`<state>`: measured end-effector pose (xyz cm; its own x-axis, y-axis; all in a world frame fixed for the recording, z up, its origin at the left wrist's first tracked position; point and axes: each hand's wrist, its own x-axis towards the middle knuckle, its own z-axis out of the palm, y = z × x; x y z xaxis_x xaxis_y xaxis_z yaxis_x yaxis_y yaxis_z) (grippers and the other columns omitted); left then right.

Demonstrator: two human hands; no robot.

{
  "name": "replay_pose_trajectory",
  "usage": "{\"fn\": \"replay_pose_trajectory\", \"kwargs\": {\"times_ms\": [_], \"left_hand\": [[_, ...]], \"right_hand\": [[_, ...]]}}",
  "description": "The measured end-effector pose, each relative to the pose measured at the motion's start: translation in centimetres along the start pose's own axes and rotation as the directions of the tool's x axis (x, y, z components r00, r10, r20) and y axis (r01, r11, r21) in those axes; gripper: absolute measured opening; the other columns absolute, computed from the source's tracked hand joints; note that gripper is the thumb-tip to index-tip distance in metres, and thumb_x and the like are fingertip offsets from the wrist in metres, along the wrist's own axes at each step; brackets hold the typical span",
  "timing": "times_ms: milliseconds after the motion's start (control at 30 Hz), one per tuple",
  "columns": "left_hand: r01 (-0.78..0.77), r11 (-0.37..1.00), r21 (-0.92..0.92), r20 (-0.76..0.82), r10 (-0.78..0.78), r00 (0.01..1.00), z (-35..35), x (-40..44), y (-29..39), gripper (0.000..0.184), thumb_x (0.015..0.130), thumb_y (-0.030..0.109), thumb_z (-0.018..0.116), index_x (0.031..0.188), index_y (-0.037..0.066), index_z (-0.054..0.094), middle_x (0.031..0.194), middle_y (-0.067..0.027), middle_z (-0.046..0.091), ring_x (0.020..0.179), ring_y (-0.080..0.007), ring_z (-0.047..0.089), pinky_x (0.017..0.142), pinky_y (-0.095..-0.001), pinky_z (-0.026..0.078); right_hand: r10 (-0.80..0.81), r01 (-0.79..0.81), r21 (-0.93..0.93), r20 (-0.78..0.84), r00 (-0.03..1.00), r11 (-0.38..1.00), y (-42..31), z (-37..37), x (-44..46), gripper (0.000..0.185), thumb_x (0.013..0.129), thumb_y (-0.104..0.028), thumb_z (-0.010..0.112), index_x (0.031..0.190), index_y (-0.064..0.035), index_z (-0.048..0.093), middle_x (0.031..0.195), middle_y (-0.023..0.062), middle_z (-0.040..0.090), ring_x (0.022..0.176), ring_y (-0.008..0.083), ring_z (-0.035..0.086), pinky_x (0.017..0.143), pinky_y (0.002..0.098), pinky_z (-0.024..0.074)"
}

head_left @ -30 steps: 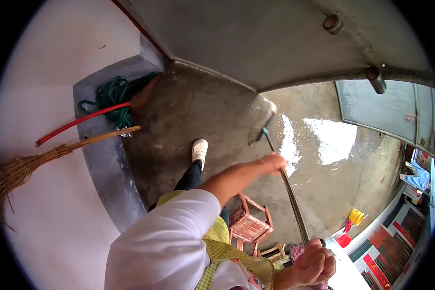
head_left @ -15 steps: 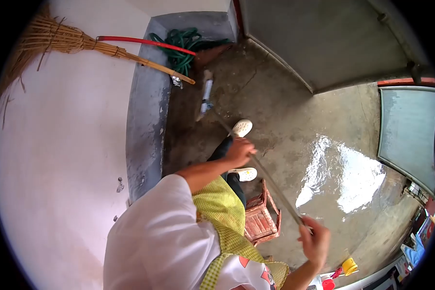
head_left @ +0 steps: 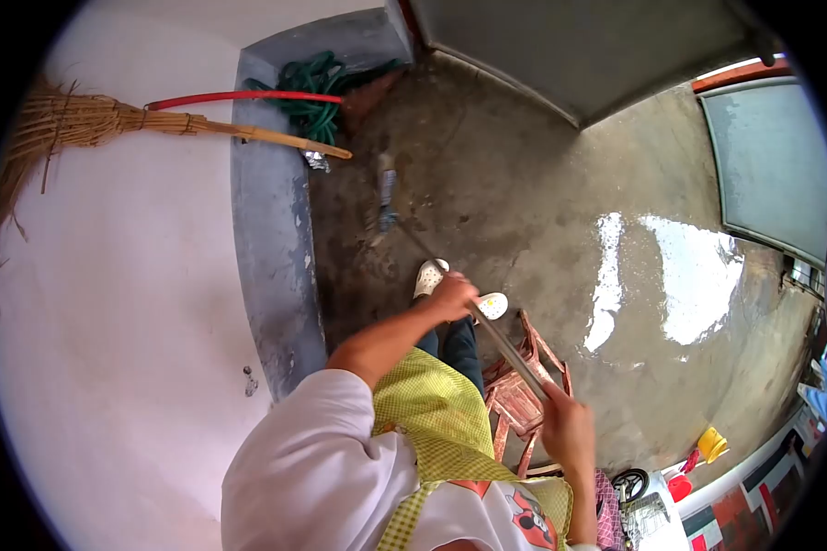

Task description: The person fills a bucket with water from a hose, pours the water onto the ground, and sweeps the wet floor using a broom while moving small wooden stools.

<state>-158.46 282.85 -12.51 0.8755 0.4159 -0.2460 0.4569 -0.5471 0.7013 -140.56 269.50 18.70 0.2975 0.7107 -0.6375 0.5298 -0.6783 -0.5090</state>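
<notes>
A mop reaches across the view, its blurred white and blue head (head_left: 387, 191) on the wet-looking floor near the wall base. Its metal pole (head_left: 509, 352) slants down to the right. Partway along the pole, my left hand (head_left: 452, 296) is closed around it. My right hand (head_left: 568, 428) grips the pole closer to its upper end, above a reddish wooden stool (head_left: 521, 400). The mop head lies just beyond my white shoes (head_left: 492, 306), towards the corner.
Against the left wall are a straw broom (head_left: 110, 119), a red tube (head_left: 239, 95) and a coiled green hose (head_left: 314, 115). A metal door (head_left: 560, 55) bounds the floor at the top. A yellow container (head_left: 711, 444) and a wheel (head_left: 630, 484) are at the lower right.
The mop head has swung from the floor by the door to the left, near the wall and hose. Both hands stayed on the pole. The view has turned, and both shoes now show close together.
</notes>
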Motion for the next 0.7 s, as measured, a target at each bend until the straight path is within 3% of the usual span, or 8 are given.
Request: {"fn": "replay_pose_trajectory", "kwargs": {"times_ms": [67,133,233,300,367,467,533,700], "left_hand": [[-0.120,0.993,0.013,-0.010,0.120,0.993,0.4,4.9,7.3,0.013,0.061,0.028,0.067,0.064,0.017,0.060,0.071,-0.0066,0.057,0.083,-0.0248,0.053,0.077,-0.0383,0.038],[-0.288,0.956,-0.052,-0.005,0.288,0.958,0.6,9.1,11.8,0.024,0.074,0.032,0.057,0.062,0.011,0.057,0.068,-0.0062,0.054,0.084,-0.0239,0.051,0.077,-0.0396,0.037],[-0.389,0.918,-0.078,0.108,0.395,0.912,1.1,12.7,16.8,0.021,0.073,0.031,0.057,0.064,0.013,0.057,0.071,-0.0044,0.054,0.089,-0.0235,0.050,0.079,-0.0426,0.036],[-0.397,0.916,-0.051,0.019,0.398,0.917,-0.3,12.1,19.1,0.019,0.073,0.030,0.058,0.064,0.014,0.057,0.073,-0.0029,0.054,0.089,-0.0234,0.050,0.078,-0.0435,0.035],[-0.375,0.927,0.023,-0.047,0.376,0.926,-0.9,8.7,19.8,0.016,0.072,0.029,0.060,0.064,0.016,0.057,0.074,-0.0006,0.054,0.091,-0.0234,0.050,0.075,-0.0445,0.034],[-0.242,0.969,0.053,-0.020,0.244,0.970,-3.9,2.1,15.7,0.009,0.066,0.023,0.065,0.070,0.016,0.060,0.075,-0.0022,0.054,0.095,-0.0264,0.050,0.077,-0.0480,0.034],[-0.144,0.985,0.091,-0.111,0.154,0.982,-3.1,-1.8,10.4,0.014,0.064,0.022,0.066,0.067,0.012,0.057,0.079,-0.0064,0.055,0.095,-0.0313,0.049,0.076,-0.0434,0.039],[0.145,0.909,0.391,0.115,-0.204,0.972,-2.3,-5.4,1.3,0.030,0.071,0.035,0.060,0.065,0.007,0.054,0.078,-0.0094,0.058,0.086,-0.0323,0.053,0.077,-0.0420,0.042]], "right_hand": [[-0.012,-0.006,-0.093,-0.190,0.982,0.996,0.2,-2.3,-5.2,0.026,0.074,-0.001,0.051,0.098,0.0021,0.057,0.059,0.0198,0.053,0.051,0.0339,0.055,0.047,0.0398,0.0419],[0.127,-0.151,-0.114,-0.190,0.973,0.982,-1.7,-2.3,-7.9,0.025,0.074,-0.001,0.051,0.098,0.0045,0.056,0.058,0.0204,0.053,0.050,0.0331,0.055,0.046,0.0383,0.0415],[0.282,-0.314,-0.128,-0.220,0.934,0.941,-3.1,-1.8,-10.2,0.028,0.076,-0.001,0.048,0.102,0.0092,0.053,0.056,0.0169,0.054,0.045,0.0250,0.054,0.044,0.0329,0.0414],[0.362,-0.251,0.334,-0.326,0.873,0.908,-1.0,-2.1,-13.6,0.034,0.076,-0.001,0.046,0.109,0.0087,0.049,0.056,0.0098,0.055,0.044,0.0161,0.052,0.043,0.0284,0.0409],[0.541,-0.378,0.720,0.004,0.841,0.582,-0.3,-3.2,-15.5,0.054,0.073,0.003,0.046,0.124,0.0048,0.033,0.062,0.0085,0.056,0.046,0.0098,0.051,0.041,0.0215,0.0378],[0.239,-0.519,0.855,0.509,0.827,-0.024,4.6,1.1,-13.6,0.062,0.068,0.002,0.049,0.127,0.0017,0.030,0.064,0.0061,0.052,0.044,0.0086,0.046,0.039,0.0197,0.0344],[-0.070,-0.558,0.682,0.603,0.795,-0.473,6.0,6.8,-10.8,0.059,0.071,0.000,0.049,0.127,-0.0014,0.034,0.068,0.0039,0.047,0.045,0.0078,0.042,0.038,0.0195,0.0317],[-0.358,-0.750,0.426,0.688,0.632,-0.505,6.3,11.1,-0.5,0.008,0.083,-0.009,0.044,0.075,-0.0082,0.044,0.055,-0.0053,0.040,0.037,0.0004,0.031,0.031,0.0163,0.0203]]}}
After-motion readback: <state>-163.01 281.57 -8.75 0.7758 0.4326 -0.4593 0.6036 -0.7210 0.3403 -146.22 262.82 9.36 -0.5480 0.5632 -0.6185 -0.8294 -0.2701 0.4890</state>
